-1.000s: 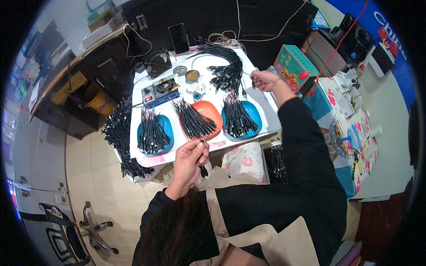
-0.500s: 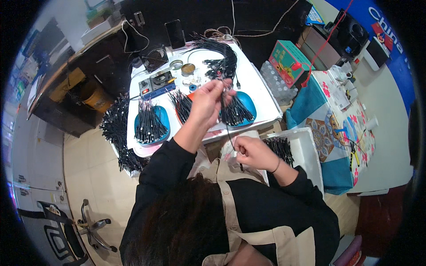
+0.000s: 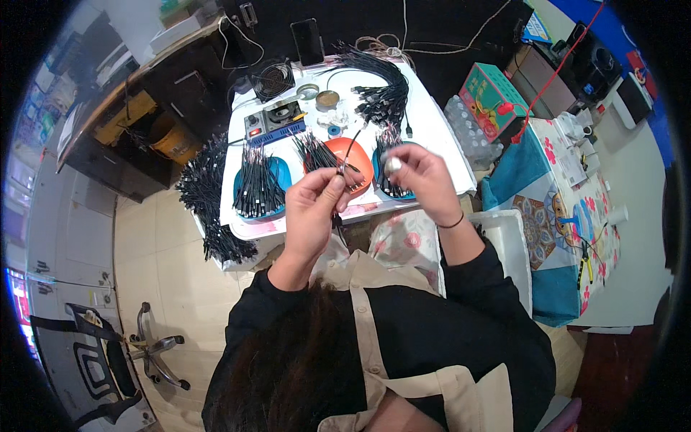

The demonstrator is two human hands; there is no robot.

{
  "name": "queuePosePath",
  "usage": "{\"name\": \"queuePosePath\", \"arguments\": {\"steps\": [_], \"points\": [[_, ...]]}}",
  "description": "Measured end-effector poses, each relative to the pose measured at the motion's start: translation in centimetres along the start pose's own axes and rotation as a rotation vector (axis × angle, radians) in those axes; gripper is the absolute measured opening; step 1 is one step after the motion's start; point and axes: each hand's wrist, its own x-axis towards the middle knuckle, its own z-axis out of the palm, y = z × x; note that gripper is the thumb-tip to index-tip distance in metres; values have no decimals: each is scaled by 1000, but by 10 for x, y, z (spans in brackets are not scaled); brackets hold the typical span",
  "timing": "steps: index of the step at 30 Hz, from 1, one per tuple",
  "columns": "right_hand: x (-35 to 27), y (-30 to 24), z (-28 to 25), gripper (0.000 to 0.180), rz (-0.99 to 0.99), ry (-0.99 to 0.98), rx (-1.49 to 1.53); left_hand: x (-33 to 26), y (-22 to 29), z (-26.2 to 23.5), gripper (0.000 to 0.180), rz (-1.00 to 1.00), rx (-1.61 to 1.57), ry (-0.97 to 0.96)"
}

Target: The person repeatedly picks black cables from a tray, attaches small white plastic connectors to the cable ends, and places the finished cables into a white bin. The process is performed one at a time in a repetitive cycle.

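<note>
Thumb and fingers of my left hand (image 3: 311, 214) pinch a thin black cable (image 3: 350, 149) over the table's front edge. One end of the cable rises in front of the orange tray (image 3: 366, 155); the rest hangs below the hand. My right hand (image 3: 430, 176) is closed with its fingertips together, just in front of the right-hand blue tray of black cables (image 3: 389, 155). A small whitish spot shows at its fingertips, too blurred to name. A second blue tray (image 3: 282, 173) at the left carries a bundle of short black cables.
At the back of the white table (image 3: 432, 108) lie a cable bunch (image 3: 385, 93), a phone (image 3: 307, 42) and a blue-based device (image 3: 277, 126). A heap of cables (image 3: 209, 194) hangs at the left. Right stand a white foam box (image 3: 509, 245) and a green-red carton (image 3: 493, 101).
My left hand has come down and nearer, still with a cable. My right hand has risen from near my lap to the right blue tray. The whole view has shifted slightly.
</note>
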Motion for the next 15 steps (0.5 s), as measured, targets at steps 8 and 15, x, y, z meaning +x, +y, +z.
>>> {"name": "queuePosePath", "arguments": {"steps": [8, 15], "points": [[17, -29, 18, 14, -91, 108, -95, -13, -5, 7, 18, -62, 169, -103], [-5, -35, 29, 9, -312, 38, -413, -1, -10, 9, 18, -138, 11, -8]]}}
